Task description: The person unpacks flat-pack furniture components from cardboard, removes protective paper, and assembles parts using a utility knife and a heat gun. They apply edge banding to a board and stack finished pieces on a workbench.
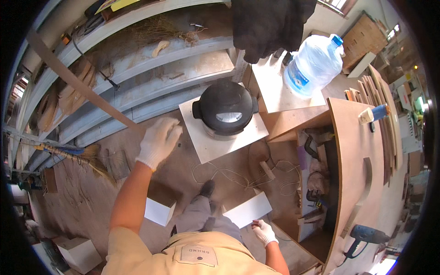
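Strip in left hand; tools inside cabinet.

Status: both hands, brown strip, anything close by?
Left hand: gloved, at visible end of brown strip, grip unclear. Right hand: gloved, by white panel, contact unclear. Black cooker on pale board, close beyond left hand.

So the most readable lettering is a short row of dark capitals on the shirt pocket, the yellowish shirt. The black cooker, set in from the near edge of its white board, has a pale curved label, print too tiny for me. Same with the blue label on the water jug by its board's near right corner.
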